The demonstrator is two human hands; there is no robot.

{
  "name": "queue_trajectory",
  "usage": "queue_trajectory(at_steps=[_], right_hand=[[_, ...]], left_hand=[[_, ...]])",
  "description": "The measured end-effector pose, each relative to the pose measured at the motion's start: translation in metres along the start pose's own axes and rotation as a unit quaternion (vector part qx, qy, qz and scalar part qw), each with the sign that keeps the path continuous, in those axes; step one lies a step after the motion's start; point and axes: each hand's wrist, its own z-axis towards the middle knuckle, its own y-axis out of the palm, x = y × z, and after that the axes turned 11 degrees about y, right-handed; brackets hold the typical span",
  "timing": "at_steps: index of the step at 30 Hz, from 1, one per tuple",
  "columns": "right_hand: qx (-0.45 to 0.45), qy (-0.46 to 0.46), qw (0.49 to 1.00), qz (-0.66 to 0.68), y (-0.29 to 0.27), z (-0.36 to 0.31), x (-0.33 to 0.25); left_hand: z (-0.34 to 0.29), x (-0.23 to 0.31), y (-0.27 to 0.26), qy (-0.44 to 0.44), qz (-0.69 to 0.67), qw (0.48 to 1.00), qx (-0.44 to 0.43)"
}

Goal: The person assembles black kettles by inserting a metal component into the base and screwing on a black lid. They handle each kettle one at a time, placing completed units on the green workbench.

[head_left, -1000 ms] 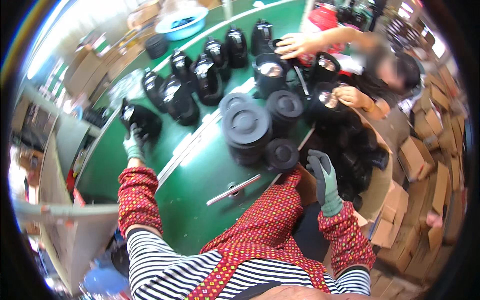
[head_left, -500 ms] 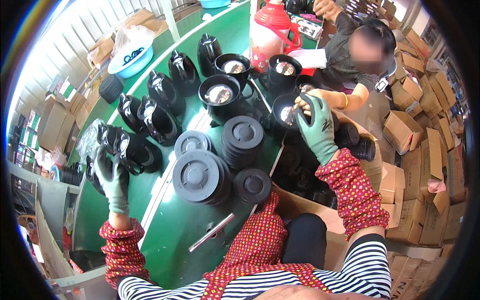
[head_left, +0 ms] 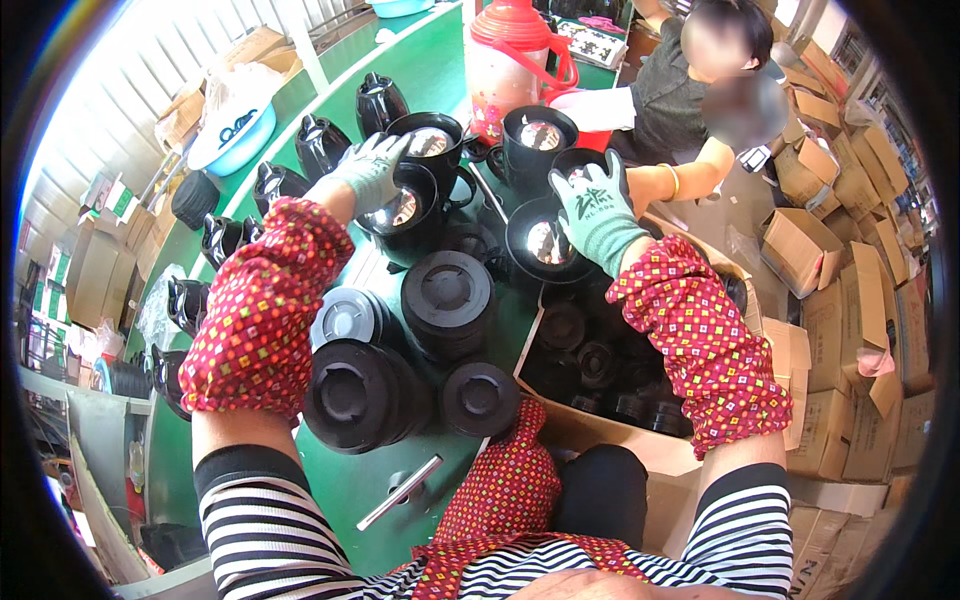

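Note:
My left hand (head_left: 375, 175), in a green glove, reaches across the near black jug (head_left: 405, 205) with its fingers stretched over the rims of this and the far black jug (head_left: 430, 140). Green-gloved too, my right hand (head_left: 598, 212) is at the right rim of another wide-mouthed black jug (head_left: 535, 250), its fingers bent around the edge. Silvery round surfaces shine inside these jugs. In front stand stacks of round black lids (head_left: 448, 290), and a metal rod (head_left: 400, 492) lies nearer me on the green table (head_left: 420, 530).
Glossy black jugs (head_left: 320, 145) line the left side. A red-topped vacuum flask (head_left: 505, 75) stands at the back. A co-worker's hand (head_left: 645, 187) is right behind my right hand. Below it, an open carton (head_left: 620, 425) holds black parts. Cardboard boxes (head_left: 830, 320) pile up at right.
My left hand has moved from the glossy jugs at the left to the wide-mouthed jugs in the middle. My right hand stays by the same jug. The view has shifted slightly.

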Motion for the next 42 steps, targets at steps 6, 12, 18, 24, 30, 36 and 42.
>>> queue_trajectory(at_steps=[6, 12, 18, 24, 30, 36, 42], right_hand=[[-0.087, -0.065, 0.993, -0.036, -0.022, 0.026, -0.002], [-0.13, -0.045, 0.989, 0.051, -0.027, 0.047, -0.003], [-0.179, -0.008, 0.976, 0.124, -0.017, 0.06, -0.003], [-0.191, 0.018, 0.968, 0.162, -0.012, 0.062, 0.013], [-0.196, 0.025, 0.963, 0.181, -0.018, 0.067, 0.018], [-0.197, 0.009, 0.963, 0.184, 0.003, 0.094, 0.008], [-0.191, 0.006, 0.966, 0.172, 0.036, 0.112, 0.004]], left_hand=[[0.037, 0.007, -0.01, -0.006, 0.061, 0.992, -0.111], [0.052, 0.004, -0.006, 0.007, 0.075, 0.994, -0.081], [0.056, 0.0, 0.005, 0.026, 0.096, 0.992, -0.071], [0.056, -0.004, 0.004, 0.028, 0.115, 0.986, -0.117], [0.037, -0.005, -0.058, -0.011, 0.113, 0.992, -0.06], [-0.023, -0.004, -0.151, -0.028, 0.03, 0.99, 0.134], [-0.134, -0.062, -0.194, -0.039, 0.002, 0.965, 0.261]])
